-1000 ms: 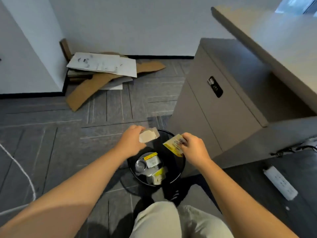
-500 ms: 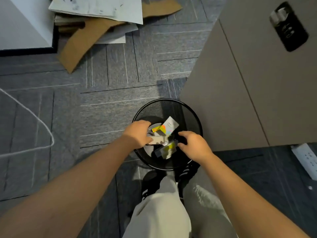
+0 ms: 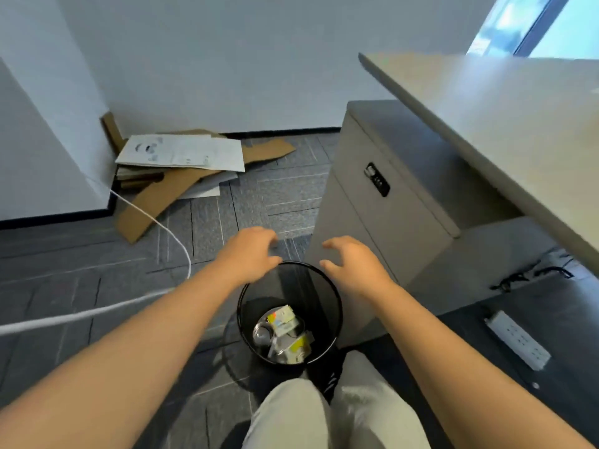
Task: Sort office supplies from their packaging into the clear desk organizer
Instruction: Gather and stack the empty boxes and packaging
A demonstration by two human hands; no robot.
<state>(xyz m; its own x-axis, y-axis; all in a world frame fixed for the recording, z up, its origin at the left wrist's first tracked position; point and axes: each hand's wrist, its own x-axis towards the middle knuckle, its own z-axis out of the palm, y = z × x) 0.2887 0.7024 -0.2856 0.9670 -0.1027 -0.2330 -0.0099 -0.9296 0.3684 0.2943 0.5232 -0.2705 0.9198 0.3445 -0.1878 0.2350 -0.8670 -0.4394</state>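
Observation:
A black mesh wastebasket (image 3: 334,306) stands on the grey carpet in front of my knees. Inside it lies a heap of discarded packaging (image 3: 285,335), white and yellow card with clear plastic. My left hand (image 3: 251,254) hovers above the bin's far left rim with loosely curled fingers and holds nothing. My right hand (image 3: 351,265) hovers over the far right rim, fingers spread and relaxed, also holding nothing. The clear desk organizer is out of view.
A grey drawer cabinet (image 3: 382,202) with a black lock stands right of the bin under a pale desk top (image 3: 505,118). Flattened cardboard and papers (image 3: 181,163) lie by the far wall. A white cable (image 3: 155,222) crosses the floor at left. A white power strip (image 3: 518,340) lies at right.
Both hands let go of the packaging pieces, which now lie in the bin. The hands have lifted out and spread apart, and the view has tilted up.

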